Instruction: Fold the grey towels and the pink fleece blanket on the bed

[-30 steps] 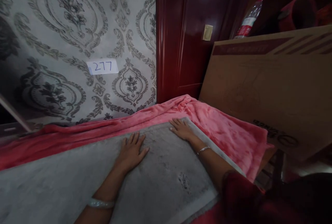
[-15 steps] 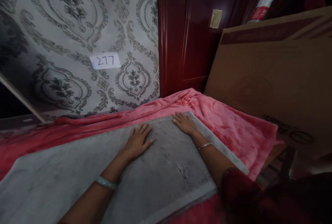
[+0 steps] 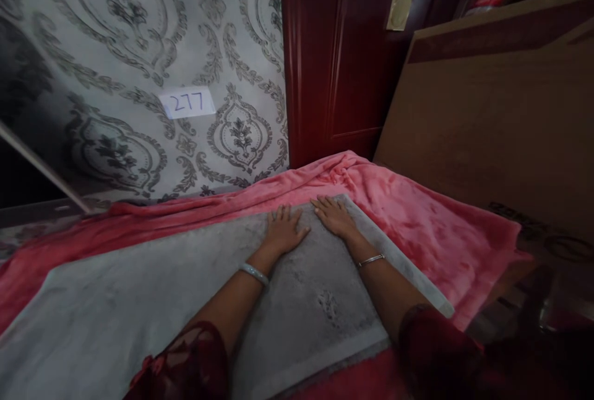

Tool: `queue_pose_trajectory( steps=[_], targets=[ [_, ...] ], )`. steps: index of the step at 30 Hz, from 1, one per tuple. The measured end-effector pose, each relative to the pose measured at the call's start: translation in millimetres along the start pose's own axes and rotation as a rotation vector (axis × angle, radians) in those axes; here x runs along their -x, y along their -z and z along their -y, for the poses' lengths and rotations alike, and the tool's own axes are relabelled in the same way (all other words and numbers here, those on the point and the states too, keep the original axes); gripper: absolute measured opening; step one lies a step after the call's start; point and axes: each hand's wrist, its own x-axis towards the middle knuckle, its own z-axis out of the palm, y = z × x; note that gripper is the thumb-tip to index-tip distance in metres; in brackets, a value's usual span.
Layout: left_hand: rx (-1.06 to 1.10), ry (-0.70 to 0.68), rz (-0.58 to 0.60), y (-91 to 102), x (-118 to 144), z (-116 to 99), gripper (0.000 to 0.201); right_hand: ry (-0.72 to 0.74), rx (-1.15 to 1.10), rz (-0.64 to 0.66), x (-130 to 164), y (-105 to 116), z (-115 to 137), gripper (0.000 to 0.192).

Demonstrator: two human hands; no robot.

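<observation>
- Left hand (image 3: pixel 284 232) is lying flat on the grey mat (image 3: pixel 139 301), palm down; grip is open, fingers spread, holding nothing.
- Right hand (image 3: pixel 335 216) is lying flat too, just beside the left hand, near the mat's far right corner; grip open, nothing is held.
- A light bangle (image 3: pixel 253 273) is sitting on the left wrist & a thin bracelet (image 3: pixel 370 259) on the right wrist.
- The grey mat is lying spread over the pink blanket (image 3: pixel 417 221), which is showing around its far and right edges.
- Dark red sleeves (image 3: pixel 431 350) are covering both forearms at the bottom of the view.
- Behind the blanket, patterned wallpaper (image 3: pixel 116 47) is carrying a small label w/ "277" (image 3: pixel 186 103).
- A dark red door (image 3: pixel 343 47) is standing to the right of the wallpaper, and a big cardboard box (image 3: pixel 501 109) is leaning beside it.
</observation>
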Motion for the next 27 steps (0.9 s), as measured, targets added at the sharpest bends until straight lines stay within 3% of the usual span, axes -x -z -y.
queue_pose_trajectory(
  steps=[4, 9, 15, 21, 24, 27],
  targets=[
    [-0.042, 0.103, -0.01, 10.7, 32, 23, 0.073, 0.0, -0.004, -0.01, 1, -2, 0, 0.057],
    [-0.101, 0.253, 0.032, 22.4, 94, 86, 0.068, 0.001, 0.002, -0.008, 2, -3, 0, 0.057],
    [-0.209, 0.608, 0.072, 34.5, 184, 168, 0.067, -0.003, 0.012, 0.012, 2, -6, -2, 0.057],
    [-0.197, 0.906, 0.043, 45.3, 269, 218, 0.069, 0.027, 0.019, 0.001, -2, -19, -11, 0.061],
    [-0.183, 0.94, 0.0, 53.6, 270, 224, 0.074, 0.028, 0.028, -0.003, -3, -24, -14, 0.065],
    [-0.132, 0.787, 0.007, 56.2, 236, 219, 0.071, 0.028, 0.025, -0.011, -5, -30, -17, 0.07]
  ],
)
